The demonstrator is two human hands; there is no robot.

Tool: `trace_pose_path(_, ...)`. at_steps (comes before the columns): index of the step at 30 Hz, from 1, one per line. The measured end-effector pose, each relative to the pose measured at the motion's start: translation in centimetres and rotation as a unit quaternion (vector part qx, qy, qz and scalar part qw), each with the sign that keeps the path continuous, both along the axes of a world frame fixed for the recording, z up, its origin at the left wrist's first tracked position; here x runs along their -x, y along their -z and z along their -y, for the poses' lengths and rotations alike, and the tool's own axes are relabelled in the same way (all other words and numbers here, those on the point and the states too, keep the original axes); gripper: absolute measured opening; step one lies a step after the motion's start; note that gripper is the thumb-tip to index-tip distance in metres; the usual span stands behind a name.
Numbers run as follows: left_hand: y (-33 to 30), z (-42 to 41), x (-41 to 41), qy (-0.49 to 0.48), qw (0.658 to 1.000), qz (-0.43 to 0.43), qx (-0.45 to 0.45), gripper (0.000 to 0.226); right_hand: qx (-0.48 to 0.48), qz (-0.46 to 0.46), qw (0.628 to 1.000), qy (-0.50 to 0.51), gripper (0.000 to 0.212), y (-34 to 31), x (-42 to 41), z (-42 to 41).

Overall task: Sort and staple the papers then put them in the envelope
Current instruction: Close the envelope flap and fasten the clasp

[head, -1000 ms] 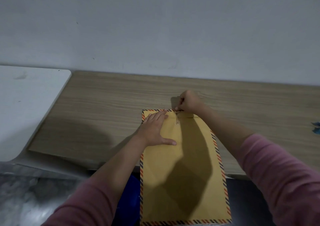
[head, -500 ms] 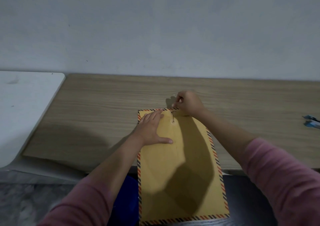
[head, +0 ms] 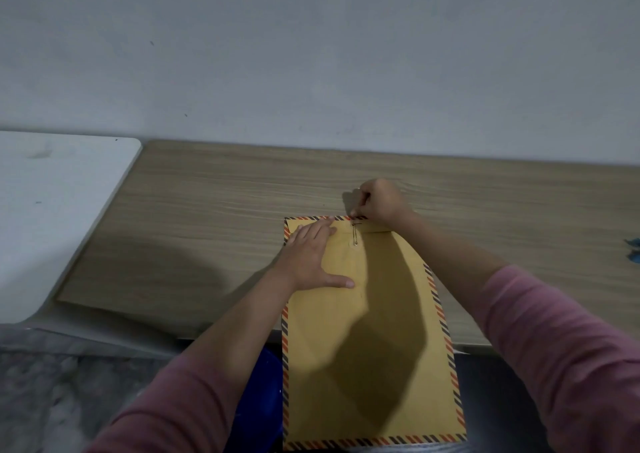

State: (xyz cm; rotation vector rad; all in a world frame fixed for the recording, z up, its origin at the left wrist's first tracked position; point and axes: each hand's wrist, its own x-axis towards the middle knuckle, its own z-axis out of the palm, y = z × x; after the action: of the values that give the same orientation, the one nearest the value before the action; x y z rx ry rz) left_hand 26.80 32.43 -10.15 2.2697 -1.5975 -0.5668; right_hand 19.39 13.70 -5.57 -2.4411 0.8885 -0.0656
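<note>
Envelope [head: 367, 331]: I log a tall manila piece with a striped red-and-dark border, lying flat at lower centre of the frame. Its far end rests on the wooden table [head: 207, 230]; its near end overhangs the table's front edge toward the bottom of the frame. The flap at the far end is folded down. A thin metal clasp [head: 355, 236] sits just below the flap line, near the middle of the width.

Left hand [head: 311, 258]: palm down on the envelope's upper left part, fingers straight and close together pointing to the far edge, thumb stretched out to the right. It presses the paper flat.

Right hand [head: 379, 199]: at the far edge of the envelope, just right of the clasp, fingers curled. Thumb and fingertips pinch something small at the flap's edge; I cannot tell exactly what.

Papers: none visible to me; the envelope's inside is hidden.

Obstructions: both forearms in pink sleeves [head: 554, 348] cross the lower frame. A broad shadow covers the right half of the envelope.

Far left: a white surface [head: 52, 217] with a rounded corner adjoins the table.

Lower centre: a blue object [head: 263, 393] shows under the left forearm, beside the envelope's left border.

Far right: a small blue item [head: 634, 250] at the frame's edge, too cropped to identify.

Background: plain grey wall [head: 311, 54] behind the table.
</note>
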Motion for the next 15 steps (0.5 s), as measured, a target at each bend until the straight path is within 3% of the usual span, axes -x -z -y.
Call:
trace_pose_path(5,0.1,0.0,0.0,-0.006,1.000,0.003,0.001,0.115,-0.015,0.028,0.998,0.046,0.045,0.5,2.9,0.9)
trace_pose_path(10,-0.4,0.3,0.0,0.005,1.000,0.016,-0.019,0.108,0.003,0.057,0.997,0.052,0.021,1.3,3.6,0.8)
trace_pose_path(15,-1.3,0.7,0.2,0.048,0.997,0.042,-0.046,0.095,0.011,0.064,0.998,0.027,0.022,0.9,1.5,0.0)
